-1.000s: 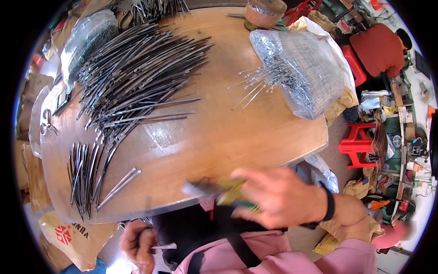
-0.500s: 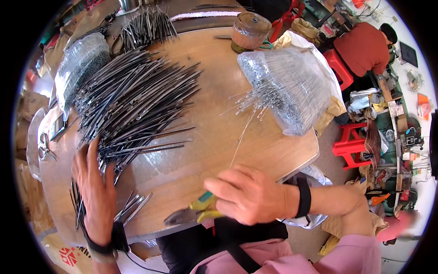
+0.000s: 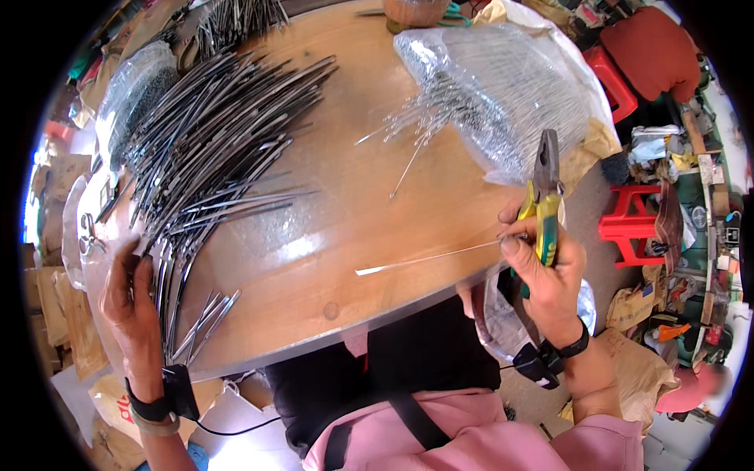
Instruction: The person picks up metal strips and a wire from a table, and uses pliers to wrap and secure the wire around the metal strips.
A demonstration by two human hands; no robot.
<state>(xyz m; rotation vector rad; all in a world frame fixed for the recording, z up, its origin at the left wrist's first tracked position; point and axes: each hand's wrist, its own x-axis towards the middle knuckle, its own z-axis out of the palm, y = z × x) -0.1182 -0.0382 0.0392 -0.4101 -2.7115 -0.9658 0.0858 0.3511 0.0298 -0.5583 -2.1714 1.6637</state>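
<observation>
My right hand (image 3: 554, 275) is closed round a pair of pliers (image 3: 547, 200) with yellow-and-green handles, its dark jaws pointing up. Between its thumb and fingers it also pinches a thin wire (image 3: 432, 259), which reaches left over the table to a pale, wider end. At the left table edge, my left hand (image 3: 135, 294) rests against the near side of a big pile of dark metal strips (image 3: 220, 141). Its fingers are bent and a little apart, touching the strips' ends; nothing held shows clearly. A few loose strips (image 3: 206, 323) lie beside it.
Plastic-wrapped thin looped wires (image 3: 510, 94) lie at the far right of the wooden table (image 3: 353, 212). Another clear plastic bag (image 3: 141, 90) and scissors (image 3: 88, 234) sit left. Past the right edge are red stools (image 3: 628, 224) and a person in red clothing (image 3: 652, 55).
My right hand has moved right and up with the pliers, which now point upward, drawing the wire away from the bundle. My left hand has shifted slightly left and its fingers have bent.
</observation>
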